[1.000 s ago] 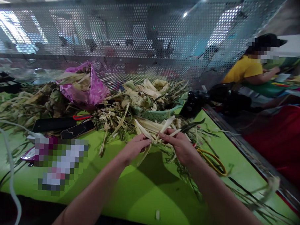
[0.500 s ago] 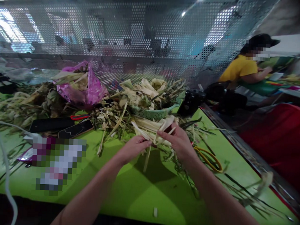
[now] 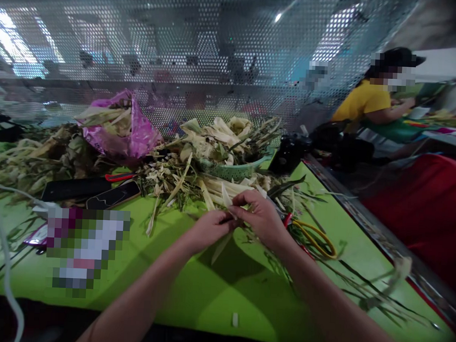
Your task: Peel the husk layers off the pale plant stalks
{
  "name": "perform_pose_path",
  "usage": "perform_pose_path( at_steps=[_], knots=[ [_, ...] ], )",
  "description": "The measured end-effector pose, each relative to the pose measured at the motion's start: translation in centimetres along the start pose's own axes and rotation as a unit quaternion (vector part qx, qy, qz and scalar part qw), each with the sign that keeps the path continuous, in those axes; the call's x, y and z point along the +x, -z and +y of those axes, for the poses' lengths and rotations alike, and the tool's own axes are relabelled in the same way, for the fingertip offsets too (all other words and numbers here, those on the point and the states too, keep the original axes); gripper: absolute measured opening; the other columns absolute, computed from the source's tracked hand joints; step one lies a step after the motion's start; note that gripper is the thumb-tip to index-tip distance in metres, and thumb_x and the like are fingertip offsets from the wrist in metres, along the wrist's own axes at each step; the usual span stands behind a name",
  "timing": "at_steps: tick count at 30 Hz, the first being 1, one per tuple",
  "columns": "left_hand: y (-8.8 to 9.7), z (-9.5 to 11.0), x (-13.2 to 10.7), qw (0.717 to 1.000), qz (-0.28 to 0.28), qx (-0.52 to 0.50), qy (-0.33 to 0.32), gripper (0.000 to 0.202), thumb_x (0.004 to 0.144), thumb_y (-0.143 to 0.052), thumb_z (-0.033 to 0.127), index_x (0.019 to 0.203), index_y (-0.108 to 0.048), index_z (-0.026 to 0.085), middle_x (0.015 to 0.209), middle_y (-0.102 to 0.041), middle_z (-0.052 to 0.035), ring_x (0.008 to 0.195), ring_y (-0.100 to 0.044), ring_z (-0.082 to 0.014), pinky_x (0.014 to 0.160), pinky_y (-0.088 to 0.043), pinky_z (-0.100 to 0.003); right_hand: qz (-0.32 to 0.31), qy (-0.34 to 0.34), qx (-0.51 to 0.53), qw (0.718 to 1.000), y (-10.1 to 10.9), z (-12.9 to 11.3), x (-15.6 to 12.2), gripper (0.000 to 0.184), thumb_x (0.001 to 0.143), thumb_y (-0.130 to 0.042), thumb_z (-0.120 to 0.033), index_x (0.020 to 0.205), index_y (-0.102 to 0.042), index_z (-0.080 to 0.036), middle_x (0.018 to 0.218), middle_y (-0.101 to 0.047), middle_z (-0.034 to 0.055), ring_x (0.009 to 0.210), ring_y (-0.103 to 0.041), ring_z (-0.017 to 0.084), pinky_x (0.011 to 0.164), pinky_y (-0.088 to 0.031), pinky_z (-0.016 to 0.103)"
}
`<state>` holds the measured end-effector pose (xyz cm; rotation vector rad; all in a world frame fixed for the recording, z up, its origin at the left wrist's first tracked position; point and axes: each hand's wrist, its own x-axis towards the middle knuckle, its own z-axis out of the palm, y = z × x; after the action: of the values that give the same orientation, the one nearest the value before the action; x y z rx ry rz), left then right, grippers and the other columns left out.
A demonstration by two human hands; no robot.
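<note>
My left hand [image 3: 211, 230] and my right hand [image 3: 259, 216] meet above the green table, thumbs and fingertips pinched together. Between them they grip a narrow, pale strip of dried corn husk [image 3: 226, 196]; one end points up and the other hangs below my left fingers. My fingers hide its middle. Just beyond lie more loose husks [image 3: 208, 193] in front of a green basket [image 3: 233, 172] heaped with dried husks. To the right of my right hand is a tool with yellow loop handles [image 3: 317, 240] and a red part.
A pink plastic bag [image 3: 142, 134] of husks stands at the back left. Two dark phone-like slabs [image 3: 113, 195] and a white cable [image 3: 7, 252] lie on the left. A perforated metal screen [image 3: 203, 54] rises behind. A person in yellow [image 3: 370, 101] sits at the right.
My hands have drawn closer together and turned. The wider husk bundle seen in my right hand is gone from it; a narrow strip now stands up between my fingers.
</note>
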<state>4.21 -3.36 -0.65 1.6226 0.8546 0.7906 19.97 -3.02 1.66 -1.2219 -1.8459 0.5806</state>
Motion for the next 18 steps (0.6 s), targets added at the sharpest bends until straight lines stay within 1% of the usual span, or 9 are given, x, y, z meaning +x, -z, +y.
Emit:
perform_pose_path(
  at_steps=[5,8,10,13,15,16,18],
  knots=[
    [-0.44,0.26,-0.32,1.0,0.006,-0.009,0.021,0.024,0.078,-0.057,0.035,0.063,-0.061,0.016,0.06,-0.051,0.0001,0.06,-0.042,-0.0134,0.058,-0.033,-0.024,0.033,-0.054,0.056,0.996,-0.4,0.08,-0.13,0.013,0.073,-0.065,-0.031,0.071,-0.059,-0.02,0.072,-0.059,0.0016,0.072,-0.054,0.018,0.068,-0.042,0.031],
    [-0.5,0.49,-0.49,1.0,-0.007,-0.021,0.014,0.024,0.078,-0.056,0.036,0.065,-0.06,0.016,0.062,-0.05,0.0,0.062,-0.042,-0.0133,0.059,-0.033,-0.024,0.055,-0.06,0.067,0.994,-0.72,-0.07,-0.28,0.013,0.073,-0.065,-0.03,0.07,-0.058,-0.019,0.072,-0.058,0.0016,0.071,-0.053,0.017,0.068,-0.041,0.03],
    [-0.45,0.56,-0.52,1.0,-0.015,-0.015,0.021,0.025,0.079,-0.055,0.036,0.065,-0.057,0.016,0.062,-0.049,0.0004,0.062,-0.041,-0.0128,0.059,-0.033,-0.024,0.064,-0.058,0.068,0.994,-0.88,-0.14,-0.36,0.012,0.072,-0.065,-0.029,0.069,-0.058,-0.019,0.072,-0.057,0.0017,0.071,-0.052,0.017,0.069,-0.041,0.03],
    [-0.32,0.49,-0.47,0.999,-0.031,0.0,0.042,0.025,0.08,-0.055,0.038,0.067,-0.056,0.015,0.064,-0.048,0.0008,0.062,-0.04,-0.0124,0.059,-0.032,-0.025,0.068,-0.061,0.075,0.993,-0.99,-0.24,-0.4,0.013,0.072,-0.066,-0.029,0.069,-0.058,-0.018,0.073,-0.057,0.0018,0.071,-0.052,0.017,0.068,-0.041,0.03],
    [-0.27,0.45,-0.39,0.998,-0.042,-0.017,0.043,0.026,0.08,-0.055,0.039,0.072,-0.057,0.015,0.067,-0.05,-0.0001,0.066,-0.042,-0.0133,0.063,-0.034,-0.025,0.057,-0.077,0.102,0.99,-0.94,-0.34,-0.36,0.015,0.072,-0.066,-0.031,0.069,-0.059,-0.018,0.069,-0.056,0.0003,0.066,-0.051,0.015,0.064,-0.04,0.028],
    [-0.26,0.47,-0.36,0.998,-0.041,-0.037,0.04,0.027,0.08,-0.055,0.04,0.074,-0.058,0.014,0.069,-0.051,-0.0005,0.069,-0.043,-0.0136,0.065,-0.034,-0.025,0.049,-0.086,0.125,0.987,-0.87,-0.39,-0.32,0.016,0.073,-0.066,-0.033,0.07,-0.059,-0.018,0.067,-0.055,-0.0008,0.063,-0.049,0.014,0.061,-0.039,0.027],
    [-0.26,0.56,-0.32,0.995,-0.01,-0.09,0.04,0.027,0.08,-0.057,0.041,0.081,-0.058,0.015,0.073,-0.052,-0.0004,0.071,-0.044,-0.0131,0.066,-0.034,-0.025,0.035,-0.101,0.176,0.979,-0.68,-0.5,-0.21,0.018,0.075,-0.065,-0.036,0.073,-0.059,-0.019,0.063,-0.053,-0.0026,0.058,-0.046,0.012,0.057,-0.037,0.026]
  ],
)
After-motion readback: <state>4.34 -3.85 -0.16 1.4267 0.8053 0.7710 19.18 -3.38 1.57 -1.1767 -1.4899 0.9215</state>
